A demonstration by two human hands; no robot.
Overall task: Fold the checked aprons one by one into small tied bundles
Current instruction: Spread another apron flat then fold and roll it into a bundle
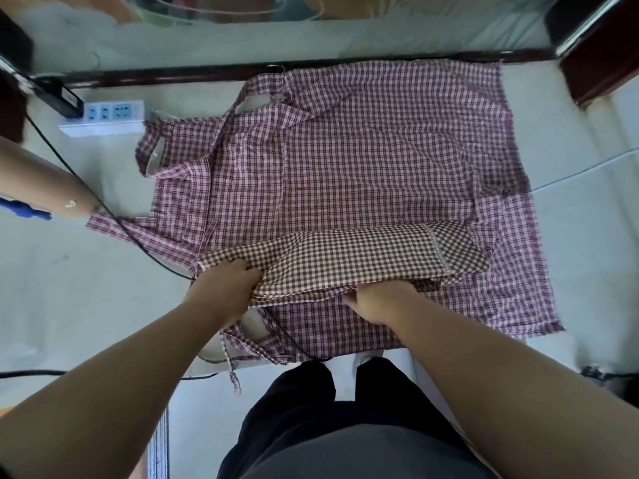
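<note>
A brown-and-white checked apron [349, 257], folded into a long band, lies across the near part of several purple-checked aprons [363, 157] spread flat on the pale floor. My left hand [224, 288] grips the band's left end, fingers curled into the cloth. My right hand [380, 300] grips its near edge toward the middle, fingers tucked under the fold. A thin apron tie [231, 364] trails off the near left corner of the pile.
A white power strip [107, 117] with a black plug and cable [114, 216] lies at the far left; the cable runs under the aprons. Another person's forearm [45, 184] reaches in from the left. A dark wooden rail [207, 72] borders the far side. My legs stand at the pile's near edge.
</note>
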